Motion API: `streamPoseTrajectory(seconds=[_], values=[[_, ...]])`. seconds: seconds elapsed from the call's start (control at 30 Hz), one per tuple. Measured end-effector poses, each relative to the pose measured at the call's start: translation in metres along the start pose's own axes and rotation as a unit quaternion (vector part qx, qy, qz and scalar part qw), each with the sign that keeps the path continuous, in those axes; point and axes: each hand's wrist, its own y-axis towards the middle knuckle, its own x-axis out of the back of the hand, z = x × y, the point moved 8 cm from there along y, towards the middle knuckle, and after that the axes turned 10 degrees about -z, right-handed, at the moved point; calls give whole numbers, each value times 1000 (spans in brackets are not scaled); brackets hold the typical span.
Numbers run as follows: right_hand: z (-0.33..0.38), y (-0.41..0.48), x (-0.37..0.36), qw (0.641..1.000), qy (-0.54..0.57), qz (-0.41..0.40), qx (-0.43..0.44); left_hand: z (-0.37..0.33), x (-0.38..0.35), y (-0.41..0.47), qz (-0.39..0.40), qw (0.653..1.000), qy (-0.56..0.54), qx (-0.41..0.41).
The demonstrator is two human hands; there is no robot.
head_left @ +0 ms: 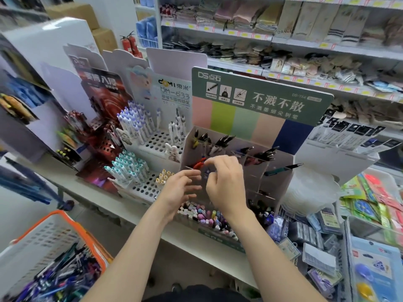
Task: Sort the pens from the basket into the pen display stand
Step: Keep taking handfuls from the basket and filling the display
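Both arms bare to the frame edge: left forearm [139, 236], right forearm [268, 247]. Left hand [181, 188] and right hand [226, 184] bare too. Dark, black-looking clothing [196, 294] shows at 6 o'clock between the arms.

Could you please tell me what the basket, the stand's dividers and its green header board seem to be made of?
The basket looks like moulded plastic: white perforated walls, orange rim, matte. The dividers are probably clear acrylic, since pens show through them and their edges catch light. The header board seems printed cardboard: thin, flat, slightly glossy.
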Motion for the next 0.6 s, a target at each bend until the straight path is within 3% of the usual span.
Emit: streamPoseTrajectory(seconds=[0.03,0.1,0.2,0.3,0.47,0.6], values=[[5,-4,-6,999,26,26,8,3,4,1,-9,1000,7,1],[13,-16,-32,986,65,154,3,8,14,0,-33,999,18,4],[17,-53,-71,927,33,373,33,16,36,-7,-79,996,39,10],[19,-89,-95,862,0,503,65,29,56,-19,-112,991,78,13],[42,-131,-121,810,-10,575,114,54,92,-52,-160,968,193,9],[81,-153,-135,792,9,585,176,84,139,-78,-227,946,230,33]])
